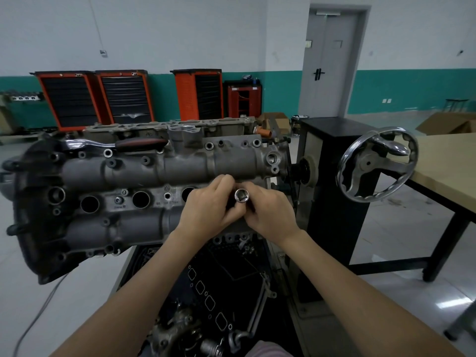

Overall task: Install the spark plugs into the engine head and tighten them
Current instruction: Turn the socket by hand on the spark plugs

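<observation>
A grey engine head (pixel 134 173) is mounted on a stand in front of me, with round spark plug wells (pixel 141 199) along its middle. Over the rightmost well, both hands grip a chrome spark plug socket (pixel 241 195), its open drive end facing up at me. My left hand (pixel 208 204) curls round its left side and my right hand (pixel 270 210) pinches it from the right. The socket's lower part and any plug under it are hidden by my fingers. A ratchet with a red and black handle (pixel 123 143) lies on top of the head at the back.
The stand's black column (pixel 332 191) and chrome handwheel (pixel 377 164) are to the right. A wooden table (pixel 448 166) lies further right. Orange tool cabinets (pixel 123 99) line the far wall. A tray of loose parts (pixel 219 292) sits below the engine.
</observation>
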Demonstrator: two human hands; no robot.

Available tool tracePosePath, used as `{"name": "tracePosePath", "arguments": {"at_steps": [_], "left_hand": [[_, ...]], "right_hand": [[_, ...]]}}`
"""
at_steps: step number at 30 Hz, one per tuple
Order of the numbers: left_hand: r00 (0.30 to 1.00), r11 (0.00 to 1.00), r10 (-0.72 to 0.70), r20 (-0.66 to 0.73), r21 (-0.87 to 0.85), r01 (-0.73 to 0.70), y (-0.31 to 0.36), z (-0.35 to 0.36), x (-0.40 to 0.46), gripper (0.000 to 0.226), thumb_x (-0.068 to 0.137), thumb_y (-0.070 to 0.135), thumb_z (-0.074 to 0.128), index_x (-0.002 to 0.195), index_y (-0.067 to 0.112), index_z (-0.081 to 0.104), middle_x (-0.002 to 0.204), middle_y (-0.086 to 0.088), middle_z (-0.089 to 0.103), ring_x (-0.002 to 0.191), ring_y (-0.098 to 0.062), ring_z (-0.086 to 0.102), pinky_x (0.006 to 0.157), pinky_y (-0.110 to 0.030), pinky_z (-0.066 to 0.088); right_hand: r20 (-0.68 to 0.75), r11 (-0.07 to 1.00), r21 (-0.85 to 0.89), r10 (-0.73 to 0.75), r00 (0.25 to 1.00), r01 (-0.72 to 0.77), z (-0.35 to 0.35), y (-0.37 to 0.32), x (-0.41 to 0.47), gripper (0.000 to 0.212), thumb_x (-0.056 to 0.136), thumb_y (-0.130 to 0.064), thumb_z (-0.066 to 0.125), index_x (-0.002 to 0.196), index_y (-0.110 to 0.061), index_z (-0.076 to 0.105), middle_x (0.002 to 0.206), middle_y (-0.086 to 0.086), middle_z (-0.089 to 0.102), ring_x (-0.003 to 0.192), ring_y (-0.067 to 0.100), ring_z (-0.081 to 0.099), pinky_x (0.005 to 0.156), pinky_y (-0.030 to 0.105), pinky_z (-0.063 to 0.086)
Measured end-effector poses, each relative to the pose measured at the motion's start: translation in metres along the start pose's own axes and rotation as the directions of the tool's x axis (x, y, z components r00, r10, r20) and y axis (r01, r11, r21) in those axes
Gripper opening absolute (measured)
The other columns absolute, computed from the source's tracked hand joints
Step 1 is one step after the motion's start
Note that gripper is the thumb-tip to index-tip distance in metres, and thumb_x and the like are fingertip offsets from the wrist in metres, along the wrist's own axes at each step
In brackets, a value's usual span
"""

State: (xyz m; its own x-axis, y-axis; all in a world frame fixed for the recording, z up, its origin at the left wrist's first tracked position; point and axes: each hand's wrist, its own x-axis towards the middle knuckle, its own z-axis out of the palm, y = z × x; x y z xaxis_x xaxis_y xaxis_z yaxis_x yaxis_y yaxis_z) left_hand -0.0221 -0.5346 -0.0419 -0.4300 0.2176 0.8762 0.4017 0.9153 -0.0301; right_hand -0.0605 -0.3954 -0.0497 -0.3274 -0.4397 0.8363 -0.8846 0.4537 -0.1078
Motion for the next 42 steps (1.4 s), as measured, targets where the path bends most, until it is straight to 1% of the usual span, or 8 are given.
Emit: {"name": "tracePosePath", "arguments": {"at_steps": [5, 13, 18, 23, 25, 28, 32, 42], "left_hand": [[0.998, 0.997, 0.054, -0.038, 0.056, -0.052, -0.0026, 0.0018, 0.0004, 0.035, 0.081, 0.036, 0.051, 0.058, 0.010, 0.044, 0.050, 0.000, 0.046, 0.035, -0.017, 0.042, 0.043, -0.016, 0.018], [0.999, 0.999, 0.048, -0.010, -0.007, -0.048, 0.0007, -0.0007, 0.0004, 0.027, 0.081, 0.027, 0.046, 0.067, 0.004, 0.047, 0.059, -0.006, 0.050, 0.035, -0.024, 0.044, 0.040, -0.018, 0.024], [0.998, 0.998, 0.056, -0.014, 0.028, -0.055, -0.0018, 0.0014, 0.0006, 0.033, 0.079, 0.037, 0.049, 0.065, 0.008, 0.045, 0.056, -0.002, 0.048, 0.039, -0.019, 0.045, 0.042, -0.017, 0.021], [0.995, 0.995, 0.088, -0.049, 0.053, -0.086, -0.0044, 0.0034, 0.0001, 0.034, 0.090, 0.043, 0.042, 0.071, 0.016, 0.035, 0.053, -0.001, 0.046, 0.036, -0.020, 0.044, 0.042, -0.017, 0.019], [0.993, 0.993, 0.107, -0.045, 0.047, -0.105, -0.0049, 0.0041, -0.0007, 0.032, 0.094, 0.042, 0.037, 0.074, 0.018, 0.029, 0.055, -0.003, 0.047, 0.035, -0.022, 0.044, 0.041, -0.017, 0.019], [0.996, 0.997, 0.080, -0.035, 0.025, -0.079, -0.0032, 0.0026, -0.0004, 0.024, 0.082, 0.031, 0.045, 0.076, 0.016, 0.028, 0.059, -0.006, 0.048, 0.036, -0.024, 0.044, 0.040, -0.018, 0.020], [0.998, 0.998, 0.065, -0.026, 0.030, -0.064, -0.0011, 0.0026, 0.0000, 0.022, 0.081, 0.031, 0.046, 0.078, 0.013, 0.035, 0.063, -0.006, 0.049, 0.038, -0.021, 0.044, 0.040, -0.018, 0.020], [0.996, 0.994, 0.085, -0.036, 0.072, -0.082, -0.0038, 0.0037, -0.0001, 0.037, 0.082, 0.039, 0.049, 0.060, 0.009, 0.047, 0.052, -0.002, 0.048, 0.036, -0.020, 0.046, 0.044, -0.017, 0.020]], "right_hand": [[-0.027, 0.998, -0.042, 0.038, 0.999, -0.039, 0.0022, 0.0003, 0.0010, 0.017, 0.069, -0.003, 0.073, 0.075, 0.001, 0.057, 0.056, 0.008, 0.058, 0.046, 0.027, 0.055, 0.038, 0.028, 0.040], [-0.012, 1.000, -0.012, 0.016, 1.000, -0.016, 0.0012, -0.0007, -0.0001, 0.028, 0.073, -0.011, 0.068, 0.099, -0.002, 0.063, 0.073, 0.007, 0.068, 0.056, 0.028, 0.063, 0.046, 0.036, 0.049], [0.023, 0.999, -0.034, 0.009, 1.000, -0.009, 0.0003, 0.0004, 0.0002, 0.018, 0.071, -0.003, 0.069, 0.088, 0.001, 0.062, 0.064, 0.010, 0.063, 0.050, 0.032, 0.058, 0.041, 0.033, 0.044], [-0.036, 0.997, -0.070, 0.042, 0.998, -0.045, 0.0021, -0.0006, 0.0014, 0.017, 0.068, -0.003, 0.074, 0.078, -0.002, 0.060, 0.055, 0.005, 0.058, 0.045, 0.024, 0.055, 0.041, 0.023, 0.034], [-0.039, 0.997, -0.064, 0.032, 0.999, -0.035, 0.0026, -0.0011, 0.0012, 0.019, 0.069, -0.006, 0.075, 0.081, -0.003, 0.061, 0.056, 0.004, 0.059, 0.046, 0.023, 0.055, 0.041, 0.023, 0.034], [-0.034, 0.998, -0.056, 0.016, 0.999, -0.018, 0.0026, -0.0013, -0.0002, 0.026, 0.069, -0.010, 0.075, 0.091, -0.003, 0.064, 0.063, 0.003, 0.064, 0.048, 0.023, 0.058, 0.043, 0.023, 0.038], [0.000, 1.000, -0.025, -0.003, 1.000, 0.003, 0.0017, -0.0004, -0.0006, 0.037, 0.073, -0.010, 0.069, 0.109, -0.001, 0.062, 0.085, 0.008, 0.070, 0.061, 0.027, 0.065, 0.049, 0.032, 0.050], [-0.026, 0.998, -0.044, 0.038, 0.999, -0.040, 0.0022, -0.0006, 0.0003, 0.017, 0.068, 0.001, 0.072, 0.075, 0.003, 0.057, 0.059, 0.010, 0.059, 0.047, 0.030, 0.055, 0.039, 0.030, 0.040]]}}
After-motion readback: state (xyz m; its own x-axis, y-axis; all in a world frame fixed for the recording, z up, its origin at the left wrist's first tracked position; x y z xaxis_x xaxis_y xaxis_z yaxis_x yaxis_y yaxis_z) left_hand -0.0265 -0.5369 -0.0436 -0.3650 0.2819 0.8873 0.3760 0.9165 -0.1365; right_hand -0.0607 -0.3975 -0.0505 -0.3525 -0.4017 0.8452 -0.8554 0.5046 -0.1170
